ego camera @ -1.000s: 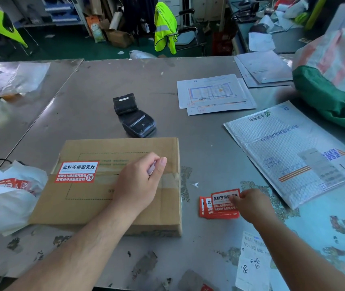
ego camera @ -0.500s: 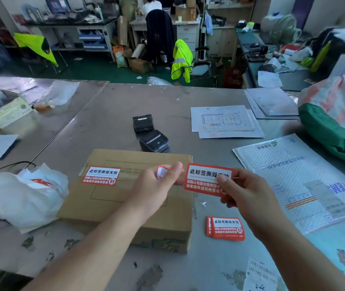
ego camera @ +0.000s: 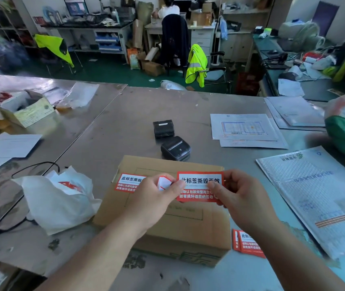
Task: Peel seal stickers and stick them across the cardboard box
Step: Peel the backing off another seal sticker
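Note:
A brown cardboard box (ego camera: 180, 229) lies flat on the metal table in front of me. One red-and-white seal sticker (ego camera: 128, 182) is stuck on its top at the left. Both hands hold a second seal sticker (ego camera: 198, 185) above the box. My left hand (ego camera: 156, 198) pinches its left edge and also holds a small folded scrap of backing paper (ego camera: 164, 182). My right hand (ego camera: 241, 196) pinches its right edge. A small stack of spare seal stickers (ego camera: 246, 243) lies on the table right of the box.
Two black label printers (ego camera: 174, 148) sit just behind the box. A white plastic bag (ego camera: 58, 198) and a black cable lie to the left, a white bubble mailer (ego camera: 318, 196) to the right, printed papers (ego camera: 245, 129) behind. A person sits at a far desk.
My right hand picked a sticker off the stack and lifted it above the box. My left hand rose from the box top and now pinches the sticker's left edge. The view tilted up.

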Demonstrator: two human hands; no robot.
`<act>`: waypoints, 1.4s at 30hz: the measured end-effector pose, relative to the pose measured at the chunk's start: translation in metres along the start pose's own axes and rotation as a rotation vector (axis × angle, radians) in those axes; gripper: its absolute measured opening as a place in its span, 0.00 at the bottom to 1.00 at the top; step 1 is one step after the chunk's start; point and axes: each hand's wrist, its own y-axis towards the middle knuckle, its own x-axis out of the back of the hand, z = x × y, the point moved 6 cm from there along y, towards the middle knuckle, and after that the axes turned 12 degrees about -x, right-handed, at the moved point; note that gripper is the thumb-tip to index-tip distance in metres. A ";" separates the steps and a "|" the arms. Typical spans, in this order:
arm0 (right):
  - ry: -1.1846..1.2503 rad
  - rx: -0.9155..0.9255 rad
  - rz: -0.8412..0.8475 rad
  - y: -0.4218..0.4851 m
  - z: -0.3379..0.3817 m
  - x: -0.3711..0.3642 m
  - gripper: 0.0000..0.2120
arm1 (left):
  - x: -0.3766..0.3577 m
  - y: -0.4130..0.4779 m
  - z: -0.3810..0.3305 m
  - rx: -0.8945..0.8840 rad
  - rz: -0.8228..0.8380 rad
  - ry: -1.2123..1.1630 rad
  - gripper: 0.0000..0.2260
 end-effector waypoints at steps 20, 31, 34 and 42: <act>-0.329 0.007 -0.263 0.023 0.031 -0.046 0.17 | 0.043 0.039 0.023 -0.003 0.153 -0.286 0.10; -0.253 0.211 0.030 0.015 0.040 -0.071 0.11 | 0.042 0.046 0.030 0.065 0.177 -0.476 0.09; -0.218 0.209 0.057 0.014 0.042 -0.070 0.11 | 0.042 0.047 0.030 0.055 0.183 -0.485 0.07; -0.190 0.340 0.064 0.007 0.050 -0.068 0.13 | 0.046 0.045 0.031 0.009 0.209 -0.494 0.29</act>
